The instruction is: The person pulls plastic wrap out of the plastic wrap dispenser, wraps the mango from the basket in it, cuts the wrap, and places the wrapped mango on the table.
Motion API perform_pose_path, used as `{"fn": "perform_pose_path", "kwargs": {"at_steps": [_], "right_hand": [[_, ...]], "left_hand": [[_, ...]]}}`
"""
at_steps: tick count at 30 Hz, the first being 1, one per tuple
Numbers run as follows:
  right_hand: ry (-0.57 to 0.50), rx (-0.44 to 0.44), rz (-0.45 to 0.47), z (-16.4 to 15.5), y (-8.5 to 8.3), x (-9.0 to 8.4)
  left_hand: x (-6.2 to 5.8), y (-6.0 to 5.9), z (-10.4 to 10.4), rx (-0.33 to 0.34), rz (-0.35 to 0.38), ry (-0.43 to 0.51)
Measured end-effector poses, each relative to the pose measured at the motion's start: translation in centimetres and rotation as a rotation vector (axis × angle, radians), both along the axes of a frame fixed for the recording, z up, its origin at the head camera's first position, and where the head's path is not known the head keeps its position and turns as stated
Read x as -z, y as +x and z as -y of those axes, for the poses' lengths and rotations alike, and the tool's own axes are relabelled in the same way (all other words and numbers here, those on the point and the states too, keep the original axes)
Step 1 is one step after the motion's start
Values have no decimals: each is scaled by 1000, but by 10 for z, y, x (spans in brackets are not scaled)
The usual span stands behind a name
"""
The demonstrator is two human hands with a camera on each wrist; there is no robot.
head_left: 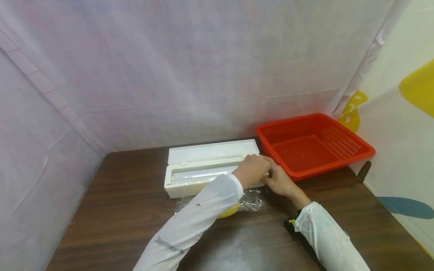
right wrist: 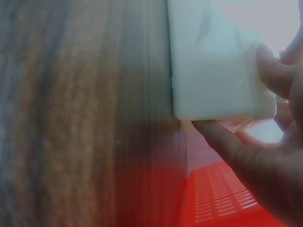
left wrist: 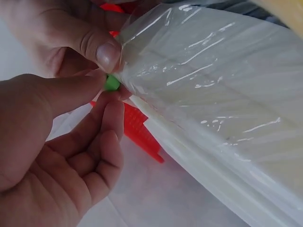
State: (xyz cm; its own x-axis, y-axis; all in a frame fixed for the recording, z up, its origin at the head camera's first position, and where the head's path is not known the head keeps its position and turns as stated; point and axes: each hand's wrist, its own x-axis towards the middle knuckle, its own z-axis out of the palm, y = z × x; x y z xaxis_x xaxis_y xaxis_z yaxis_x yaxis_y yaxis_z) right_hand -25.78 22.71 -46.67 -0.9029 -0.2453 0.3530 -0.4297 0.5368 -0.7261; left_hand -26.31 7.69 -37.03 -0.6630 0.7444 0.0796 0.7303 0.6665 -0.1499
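A long white box [head_left: 190, 188] stands with its lid [head_left: 213, 150] tipped back, and a white roll [head_left: 200, 174] lies inside. Clear plastic film [left wrist: 203, 71] stretches over the box's opening in the left wrist view. At the box's right end, my left hand [head_left: 252, 171] pinches a small green piece [left wrist: 112, 83] between thumb and fingertip. My right hand [head_left: 279, 180] grips that same end, its thumb against the film's edge beside the green piece. In the right wrist view, fingers [right wrist: 227, 142] of the right hand lie against the box's end wall [right wrist: 218, 85].
A red basket [head_left: 339, 162] stands just right of the box at the table's back. In front of the box lies a yellow thing [head_left: 228, 211] among crinkled clear plastic [head_left: 251, 200], partly behind the left sleeve. A dark object [head_left: 289, 224] shows under the right forearm. Cloth walls [head_left: 203, 75] border the table.
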Motion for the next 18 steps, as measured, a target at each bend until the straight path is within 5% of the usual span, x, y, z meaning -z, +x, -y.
{"fn": "perform_pose_path", "kwargs": {"at_steps": [13,18], "right_hand": [[10,-39,0,4,-2,-1],[32,-15,-10,1,-2,-1]], "left_hand": [[-7,-5,37,14,28,-53],[-6,-4,51,61,-23,-55]]}}
